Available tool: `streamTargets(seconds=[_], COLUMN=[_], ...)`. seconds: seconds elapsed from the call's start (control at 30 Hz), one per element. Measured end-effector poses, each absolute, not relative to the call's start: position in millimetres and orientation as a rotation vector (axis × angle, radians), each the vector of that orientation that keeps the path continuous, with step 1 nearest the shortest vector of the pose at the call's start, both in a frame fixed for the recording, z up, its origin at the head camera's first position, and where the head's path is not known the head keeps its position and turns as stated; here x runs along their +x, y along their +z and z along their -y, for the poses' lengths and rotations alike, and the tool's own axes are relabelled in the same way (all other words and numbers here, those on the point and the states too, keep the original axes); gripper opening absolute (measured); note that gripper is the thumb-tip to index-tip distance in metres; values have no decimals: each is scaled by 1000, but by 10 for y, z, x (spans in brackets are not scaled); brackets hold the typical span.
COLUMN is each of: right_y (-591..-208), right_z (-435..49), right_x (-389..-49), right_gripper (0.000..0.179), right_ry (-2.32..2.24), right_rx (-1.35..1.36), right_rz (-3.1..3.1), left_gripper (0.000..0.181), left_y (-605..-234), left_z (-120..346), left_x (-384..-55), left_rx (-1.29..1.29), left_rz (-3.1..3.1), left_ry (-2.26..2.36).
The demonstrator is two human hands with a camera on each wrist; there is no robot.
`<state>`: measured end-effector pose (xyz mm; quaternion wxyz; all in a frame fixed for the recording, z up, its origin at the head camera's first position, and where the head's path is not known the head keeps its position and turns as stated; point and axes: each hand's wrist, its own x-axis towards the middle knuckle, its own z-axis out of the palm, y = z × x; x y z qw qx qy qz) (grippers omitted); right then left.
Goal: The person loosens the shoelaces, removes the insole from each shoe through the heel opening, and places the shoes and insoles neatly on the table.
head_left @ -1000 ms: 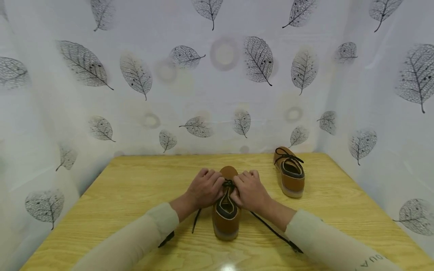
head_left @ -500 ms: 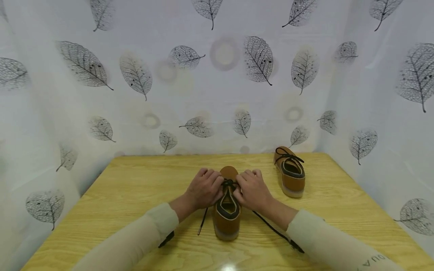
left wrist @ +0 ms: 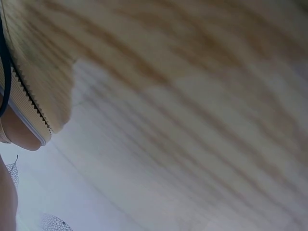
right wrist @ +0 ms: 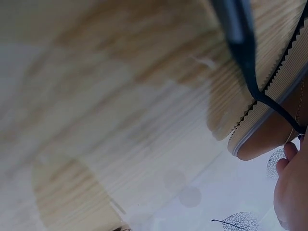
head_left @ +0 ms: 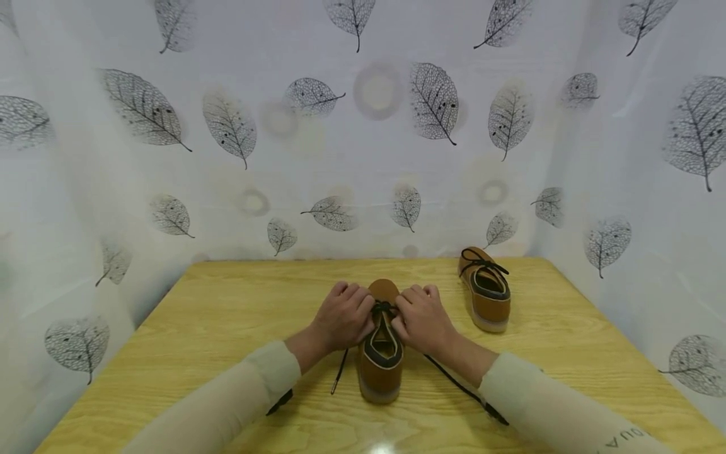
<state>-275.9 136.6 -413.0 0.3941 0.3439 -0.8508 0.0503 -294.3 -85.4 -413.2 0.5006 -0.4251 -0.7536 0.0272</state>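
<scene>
A brown leather shoe stands in the middle of the table, heel toward me and toe away. Over its tongue sits a knot of dark shoelace, with loops drawn out to both sides. My left hand pinches the lace on the left of the knot, and my right hand pinches it on the right. One loose lace end hangs below the left hand. From the right hand another dark lace runs down, close to the right wrist camera. Both sets of fingertips are partly hidden in the head view.
At the back right stands a matching brown shoe, its dark laces tied in a bow. The wooden table is enclosed at the back and sides by a white leaf-print curtain.
My right hand has shifted slightly right, widening the gap between the hands. The loose left lace end has swung right, toward the shoe. Over the last half second, the hands have hardly moved.
</scene>
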Motion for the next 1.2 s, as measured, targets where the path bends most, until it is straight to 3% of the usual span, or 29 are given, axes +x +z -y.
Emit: streamTargets(seconds=[1.2], right_y=[-4110], right_z=[-1400], right_x=[-2753], right_gripper=[16], right_ry=[68], right_rx=[828], right_rz=[2146], left_gripper=[22], left_y=[-4160], left_z=[878], left_x=[-2943], left_rx=[-1020], left_rz=[1925], left_ry=[148])
